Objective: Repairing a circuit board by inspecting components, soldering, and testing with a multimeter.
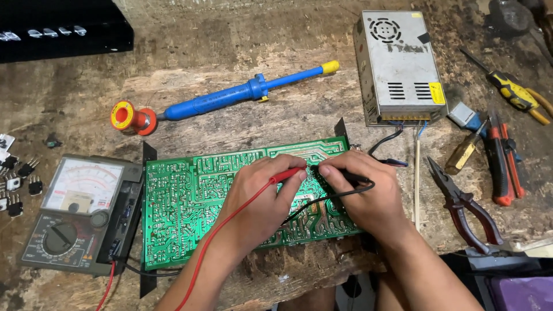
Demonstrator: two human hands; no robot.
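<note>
A green circuit board (190, 201) lay on the worktop (288, 103). A red probe (286, 175) was pinched in the left hand (259, 198), a black probe (340, 175) in the right hand (368, 193) — both pressed to the board, testing apparently underway; next, the meter (80, 213) would need reading.

Your green circuit board (190, 201) lies flat, solder side up, across the middle of the worn wooden table (242, 69). Your red probe (286, 174) points toward three o'clock and your black probe (345, 175) toward nine o'clock, their tips meeting close together on the board's upper right part, each trailing its lead toward six o'clock.
</note>
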